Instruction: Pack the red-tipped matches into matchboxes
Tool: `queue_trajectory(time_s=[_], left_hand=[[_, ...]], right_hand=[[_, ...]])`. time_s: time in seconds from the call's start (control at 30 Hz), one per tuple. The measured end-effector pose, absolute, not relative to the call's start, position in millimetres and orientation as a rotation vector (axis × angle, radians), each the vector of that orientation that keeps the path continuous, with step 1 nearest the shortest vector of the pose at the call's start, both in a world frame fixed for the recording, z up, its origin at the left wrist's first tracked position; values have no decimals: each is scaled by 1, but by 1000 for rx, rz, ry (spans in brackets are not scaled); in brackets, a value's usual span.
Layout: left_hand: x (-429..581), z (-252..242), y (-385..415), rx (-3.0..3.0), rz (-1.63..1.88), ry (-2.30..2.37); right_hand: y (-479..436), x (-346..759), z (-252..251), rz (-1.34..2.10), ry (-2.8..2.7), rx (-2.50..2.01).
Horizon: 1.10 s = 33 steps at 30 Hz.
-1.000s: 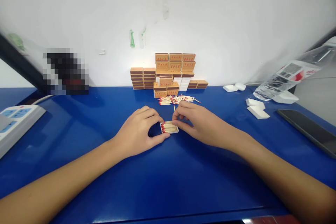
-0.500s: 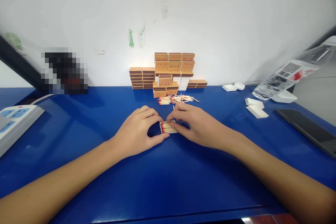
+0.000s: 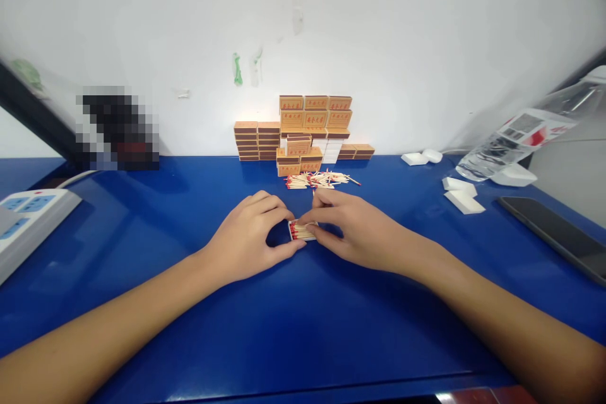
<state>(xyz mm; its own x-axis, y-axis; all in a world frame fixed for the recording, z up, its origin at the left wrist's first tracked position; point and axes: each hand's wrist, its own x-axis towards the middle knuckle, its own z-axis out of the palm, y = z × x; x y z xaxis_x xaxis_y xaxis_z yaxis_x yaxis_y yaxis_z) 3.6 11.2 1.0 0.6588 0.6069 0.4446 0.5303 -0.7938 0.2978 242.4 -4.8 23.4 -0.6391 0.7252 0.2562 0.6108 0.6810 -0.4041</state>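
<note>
right hand (image 3: 353, 224) has moved over the matches (image 3: 298, 231), fingers narrow, hold unclear, seemingly settling them; left hand (image 3: 249, 237) grips the tray (image 3: 310, 239).

The table (image 3: 293, 322) is deep blue, the wall (image 3: 407, 57) off-white with green smears (image 3: 237, 69). The boxes (image 3: 315, 118) are orange-tan, printed with red characters, some inside a thin frame; their sides are dark brown, so the left stack (image 3: 246, 145) shows brown and orange stripes. The tray (image 3: 290, 231) is white, like the column (image 3: 332, 150). Its matches (image 3: 303, 235) are pale cream with red heads (the loose pile (image 3: 338, 178) wears the same two colours). The strip (image 3: 45, 221) is white with light blue panels (image 3: 34, 203). The bottle (image 3: 490, 154) is clear, its label (image 3: 528, 126) white with a red patch and a dark-striped barcode. The phone (image 3: 553, 237) is black, the scraps (image 3: 464, 201) white.
</note>
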Motion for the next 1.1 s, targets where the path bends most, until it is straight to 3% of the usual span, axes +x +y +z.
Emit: queue_trajectory(time_s=[0.33, 0.5, 0.77, 1.1], left_hand=[[4, 1, 12, 2733, 802, 945], [3, 1, 12, 2734, 811, 948], [2, 1, 13, 2730, 767, 1008], [3, 0, 14, 2706, 764, 1017]], right_hand=[[0, 247, 26, 359, -2460, -1052], [22, 258, 14, 175, -2174, -1385], [38, 241, 5, 342, -2059, -1745], [11, 253, 21, 592, -2410, -1168]])
